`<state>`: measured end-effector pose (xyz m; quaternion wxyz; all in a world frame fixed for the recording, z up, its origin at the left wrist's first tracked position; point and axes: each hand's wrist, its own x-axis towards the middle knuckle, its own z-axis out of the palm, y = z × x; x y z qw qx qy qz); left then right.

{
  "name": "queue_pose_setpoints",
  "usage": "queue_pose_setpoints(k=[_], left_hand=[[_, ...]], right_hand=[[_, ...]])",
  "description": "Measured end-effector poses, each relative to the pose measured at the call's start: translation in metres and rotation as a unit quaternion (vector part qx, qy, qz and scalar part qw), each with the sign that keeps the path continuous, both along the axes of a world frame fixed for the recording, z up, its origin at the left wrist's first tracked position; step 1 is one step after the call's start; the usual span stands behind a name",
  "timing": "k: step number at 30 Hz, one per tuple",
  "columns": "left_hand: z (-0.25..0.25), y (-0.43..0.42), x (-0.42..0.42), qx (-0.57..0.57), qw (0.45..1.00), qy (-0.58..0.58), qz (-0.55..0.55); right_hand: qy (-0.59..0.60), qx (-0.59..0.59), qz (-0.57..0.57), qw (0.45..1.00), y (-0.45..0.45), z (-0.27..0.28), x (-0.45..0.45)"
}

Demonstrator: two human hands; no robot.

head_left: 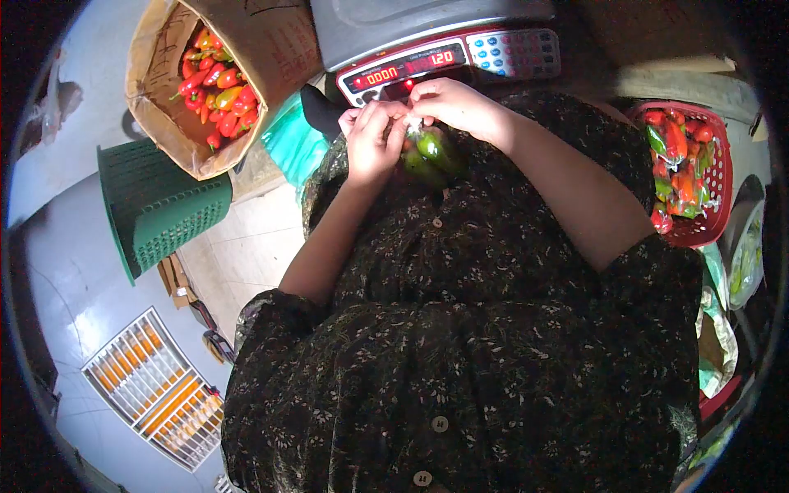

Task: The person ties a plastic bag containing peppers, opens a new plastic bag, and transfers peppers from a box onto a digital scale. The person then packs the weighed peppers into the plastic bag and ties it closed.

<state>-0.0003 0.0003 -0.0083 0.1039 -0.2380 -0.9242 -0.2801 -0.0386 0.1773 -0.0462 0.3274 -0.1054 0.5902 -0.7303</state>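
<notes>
In the head view, 1.20 can be read in red digits at the right of the lit display of the scale, with what look like zeros at the left; the key lettering is too small to be read, as is the dark writing on the brown carton. Close below the display, a bundle of glossy green peppers is held under the left hand and right hand, its whitish top pinched by the fingertips of both. Smooth red peppers are contained in the carton, beside a perforated green plastic basket.
</notes>
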Motion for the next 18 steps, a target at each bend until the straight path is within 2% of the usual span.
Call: queue_pose_setpoints(k=[6, 18], left_hand=[[0.0080, -0.0009, -0.0002, -0.047, 0.999, 0.012, -0.005], [0.0064, 0.0003, 0.0001, -0.053, 0.998, 0.019, -0.002]], right_hand=[[-0.011, -0.006, 0.007, 1.000, 0.0017, 0.0042, -0.0003], [-0.013, -0.010, 0.006, 1.000, 0.0018, 0.0062, 0.0002]])
